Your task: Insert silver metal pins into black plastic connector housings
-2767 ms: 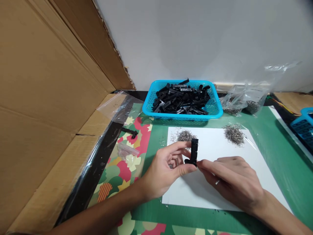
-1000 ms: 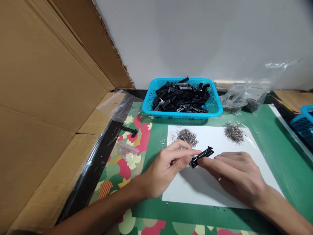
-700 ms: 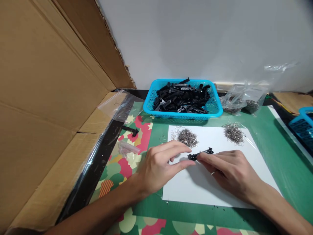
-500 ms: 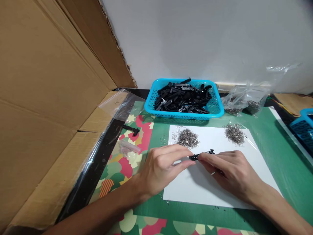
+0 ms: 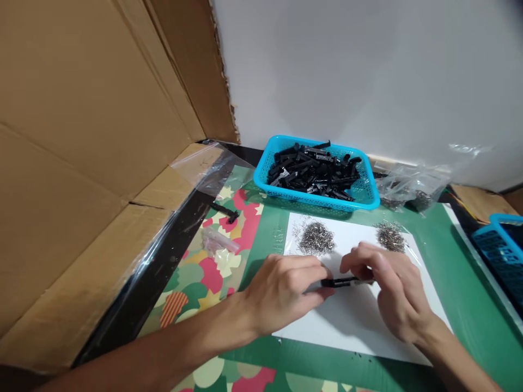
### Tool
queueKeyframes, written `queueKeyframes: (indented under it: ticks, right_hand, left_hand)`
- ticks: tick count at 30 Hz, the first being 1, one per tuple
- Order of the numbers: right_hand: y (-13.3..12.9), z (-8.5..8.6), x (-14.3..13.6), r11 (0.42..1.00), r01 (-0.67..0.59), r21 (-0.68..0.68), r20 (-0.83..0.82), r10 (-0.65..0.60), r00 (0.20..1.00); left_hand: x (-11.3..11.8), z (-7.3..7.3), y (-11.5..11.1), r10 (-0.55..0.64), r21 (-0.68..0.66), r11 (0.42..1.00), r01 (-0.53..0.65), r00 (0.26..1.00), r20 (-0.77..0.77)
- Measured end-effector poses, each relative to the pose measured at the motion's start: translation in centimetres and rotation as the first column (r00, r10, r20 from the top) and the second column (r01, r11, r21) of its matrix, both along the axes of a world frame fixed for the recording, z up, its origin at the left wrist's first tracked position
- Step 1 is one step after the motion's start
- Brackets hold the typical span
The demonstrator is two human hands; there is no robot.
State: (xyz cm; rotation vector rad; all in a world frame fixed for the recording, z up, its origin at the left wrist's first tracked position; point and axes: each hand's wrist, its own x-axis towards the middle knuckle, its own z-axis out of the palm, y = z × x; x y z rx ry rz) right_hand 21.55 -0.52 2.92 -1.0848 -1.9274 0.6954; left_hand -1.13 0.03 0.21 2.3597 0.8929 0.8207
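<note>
My left hand [image 5: 292, 288] pinches the left end of a slim black plastic part [image 5: 343, 282] between thumb and fingers, holding it level above a white sheet [image 5: 327, 321]. My right hand [image 5: 396, 286] is curled over the part's right end, its fingers bent and slightly blurred. Whatever its fingertips hold, if anything, is hidden. Behind the hands, two heaps of tiny metal pieces lie on the sheet: a left heap [image 5: 316, 238] and a right heap [image 5: 391, 237].
A blue basket [image 5: 265, 182] full of black parts stands at the back. Right of it lie clear bags [image 5: 420, 188] of metal pieces. One black part [image 5: 225, 212] lies at left, near a small plastic bag [image 5: 218, 239]. Another blue basket [image 5: 496, 250] is at far right. Cardboard [image 5: 81, 136] walls the left.
My right hand has lifted off its grip along the black part and curled its fingers above the right end. The left hand keeps its pinch. The camera view has tilted.
</note>
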Motion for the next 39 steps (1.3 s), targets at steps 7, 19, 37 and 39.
queueKeyframes:
  ticks: [7, 19, 37, 39]
  right_hand:
    - [0.1, -1.5, -2.2, 0.969, 0.241, -0.045, -0.008, -0.242, 0.970]
    - [0.1, -1.9, -2.5, 0.970, 0.241, -0.020, 0.004, -0.241, 0.971]
    - [0.2, -2.1, -1.8, 0.922, 0.320, -0.216, -0.217, -0.365, 0.905]
    - [0.2, -2.2, -1.8, 0.920, 0.322, -0.224, -0.229, -0.371, 0.900]
  left_hand:
    - [0.2, -0.4, -0.1, -0.032, 0.038, 0.999, 0.032, 0.999, -0.010]
    - [0.4, -0.5, 0.0, -0.053, 0.080, 0.995, 0.055, 0.998, -0.023]
    - [0.6, 0.0, 0.0, -0.009, 0.025, 1.000, 0.010, 0.998, -0.063]
    - [0.6, 0.0, 0.0, 0.000, 0.004, 1.000, 0.000, 0.998, -0.068]
